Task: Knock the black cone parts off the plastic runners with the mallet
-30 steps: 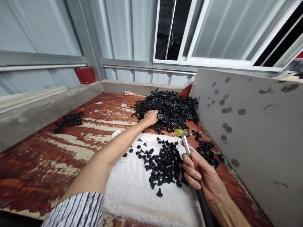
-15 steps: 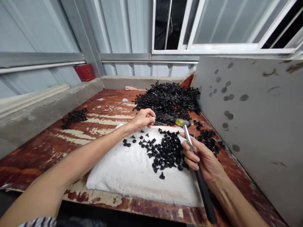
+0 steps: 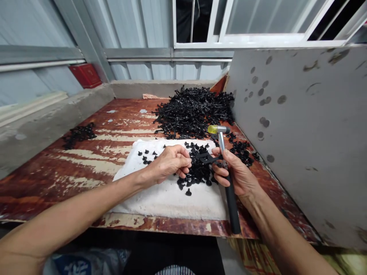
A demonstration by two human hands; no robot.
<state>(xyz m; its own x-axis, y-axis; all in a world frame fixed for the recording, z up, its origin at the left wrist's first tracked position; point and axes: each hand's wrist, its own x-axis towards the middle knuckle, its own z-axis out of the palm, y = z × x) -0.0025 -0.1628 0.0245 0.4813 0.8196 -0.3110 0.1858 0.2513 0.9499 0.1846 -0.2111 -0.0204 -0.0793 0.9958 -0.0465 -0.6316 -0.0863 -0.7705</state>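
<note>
My right hand point(image 3: 236, 173) is wrapped round a small two-faced mallet point(image 3: 232, 210), which stands upright, its yellow-and-dark head on top and its black handle pointing down. My left hand point(image 3: 173, 162) is closed in a pinch at one end of a flat black plastic strip point(image 3: 205, 156). The strip reaches across to the fingertips of my right hand, beside the mallet's shaft. Below both hands, small black stemmed plastic pieces point(image 3: 200, 173) lie scattered on a white cloth pad point(image 3: 160, 206). My left fingers hide part of the strip's end.
A large heap of black plastic parts point(image 3: 197, 110) lies at the back of the worn red-brown table point(image 3: 126, 221). Smaller piles are at the left point(image 3: 80, 133) and right point(image 3: 242, 151). A grey panel point(image 3: 301, 126) borders the right side. A red box point(image 3: 86, 75) sits on the left ledge.
My left hand has come from the heap's near edge towards me, down to my right hand, with the black strip now stretched between them. The mallet stands more upright. The view has tilted down.
</note>
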